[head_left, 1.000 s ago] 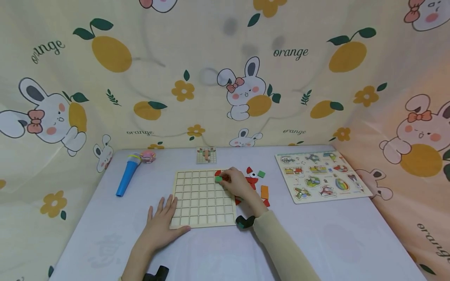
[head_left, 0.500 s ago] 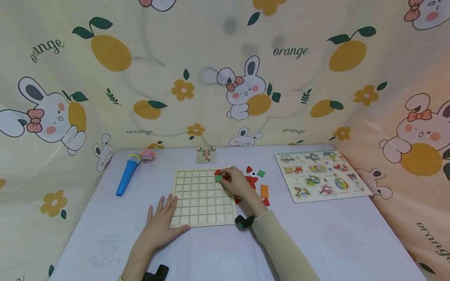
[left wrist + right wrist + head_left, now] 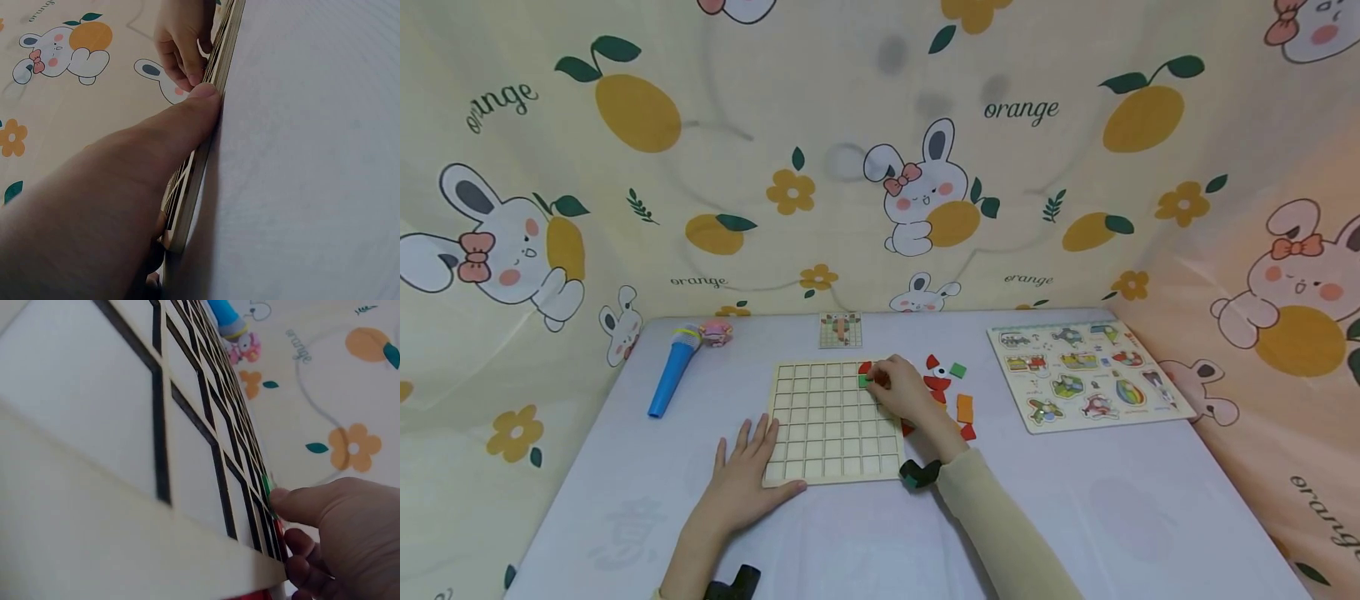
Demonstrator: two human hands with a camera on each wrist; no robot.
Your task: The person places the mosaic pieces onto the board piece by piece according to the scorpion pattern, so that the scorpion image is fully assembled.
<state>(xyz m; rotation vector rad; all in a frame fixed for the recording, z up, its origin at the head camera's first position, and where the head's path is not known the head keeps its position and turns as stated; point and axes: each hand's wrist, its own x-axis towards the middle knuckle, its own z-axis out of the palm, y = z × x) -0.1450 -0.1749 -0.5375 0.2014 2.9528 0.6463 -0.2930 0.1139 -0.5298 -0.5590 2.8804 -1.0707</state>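
Note:
A pale wooden grid board (image 3: pixel 820 433) lies on the table, lined with square cells. My left hand (image 3: pixel 741 487) rests along its left side with fingers spread; the thumb presses the near edge, as the left wrist view also shows (image 3: pixel 200 94). Over the board's far right corner, my right hand (image 3: pixel 904 390) pinches a small green square tile (image 3: pixel 862 382), fingers curled. The right wrist view shows the thumb against the green tile (image 3: pixel 267 486); part of the grip is hidden. A red piece (image 3: pixel 865 367) sits just beyond the green tile.
Loose red pieces (image 3: pixel 937 384), another green tile (image 3: pixel 958 370) and an orange rectangle (image 3: pixel 965 408) lie right of the board. A picture card (image 3: pixel 841 331) is behind it. A blue toy microphone (image 3: pixel 672 375), pink figure (image 3: pixel 716 333) and picture puzzle board (image 3: pixel 1086 375) stand farther out.
The right hand has shifted slightly left, its fingertips now over more of the green tile, which lay more exposed half a second ago. The left hand stays put.

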